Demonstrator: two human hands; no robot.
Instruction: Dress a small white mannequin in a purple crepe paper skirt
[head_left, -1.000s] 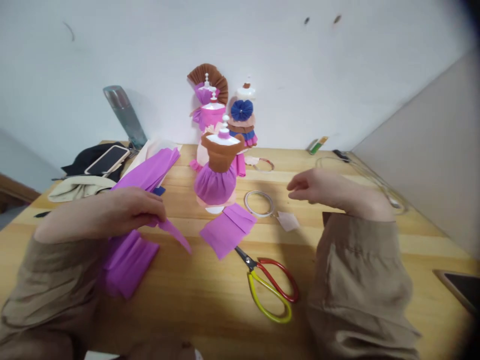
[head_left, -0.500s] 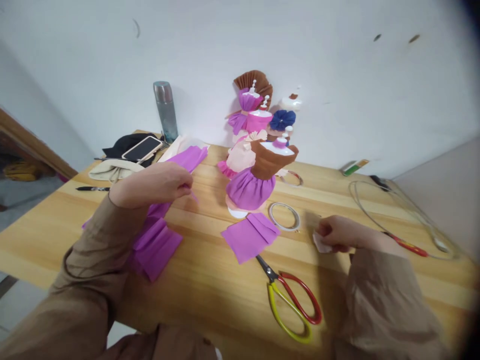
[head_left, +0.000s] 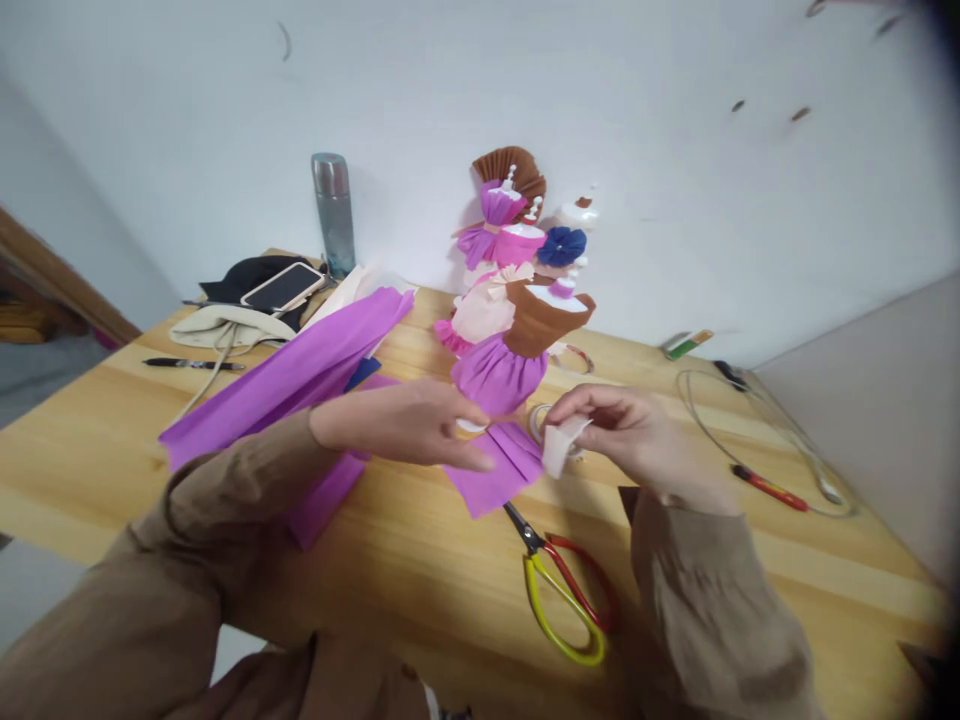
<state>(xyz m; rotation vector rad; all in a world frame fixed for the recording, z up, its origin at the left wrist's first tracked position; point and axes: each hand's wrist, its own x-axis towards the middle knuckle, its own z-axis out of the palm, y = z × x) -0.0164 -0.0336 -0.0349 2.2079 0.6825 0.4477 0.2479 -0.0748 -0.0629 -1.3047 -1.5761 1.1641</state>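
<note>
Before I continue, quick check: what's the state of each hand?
Left hand: open, nothing visibly held.
Right hand: closed, pinching a small pale scrap.

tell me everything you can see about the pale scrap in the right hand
The pale scrap is a small, thin, pinkish-white piece that looks like paper or light cloth; which, I can't tell. It appears bent rather than flat. The right hand pinches it near its upper right, leaving the rest exposed. From this view it partly hides the white ring, just right of the purple sheet. Whether it touches either is unclear.
</note>
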